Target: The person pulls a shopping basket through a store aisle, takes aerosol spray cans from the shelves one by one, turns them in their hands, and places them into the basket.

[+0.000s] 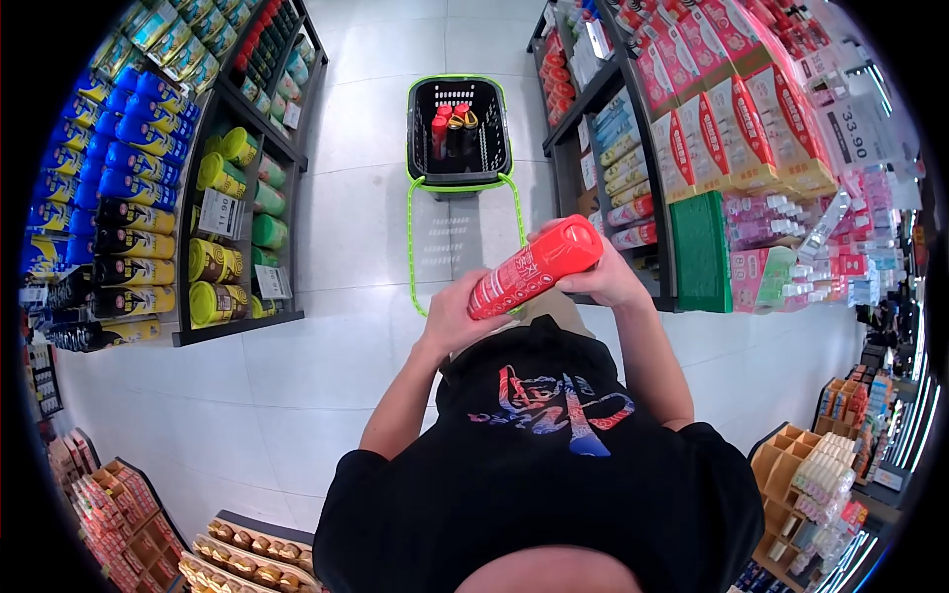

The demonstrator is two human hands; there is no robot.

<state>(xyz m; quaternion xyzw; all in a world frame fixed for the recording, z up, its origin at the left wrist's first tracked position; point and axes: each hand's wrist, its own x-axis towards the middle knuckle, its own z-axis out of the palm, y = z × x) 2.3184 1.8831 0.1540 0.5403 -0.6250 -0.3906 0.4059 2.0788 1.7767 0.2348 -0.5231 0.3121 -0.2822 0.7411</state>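
Note:
Both of my hands are around a red canister [529, 272] with a rounded red cap and white print, held tilted in front of my waist. My left hand [460, 314] closes around its lower end. Up near the cap, my right hand [611, 280] grips the other end, with some fingers hidden behind it. On the floor ahead stands a black shopping basket [460, 180] with a lime-green rim and a long green handle [411, 252]. Inside the basket are a red canister [439, 136] and several other red and dark items, some with gold tops.
To the left, a shelf unit [242, 336] carries blue, yellow and green packages. Another shelf [664, 287] on the right holds pink boxes [692, 133] and bottles, beside a green box [700, 252]. Tiled floor [366, 89] runs between them. Display stands [781, 450] are behind me.

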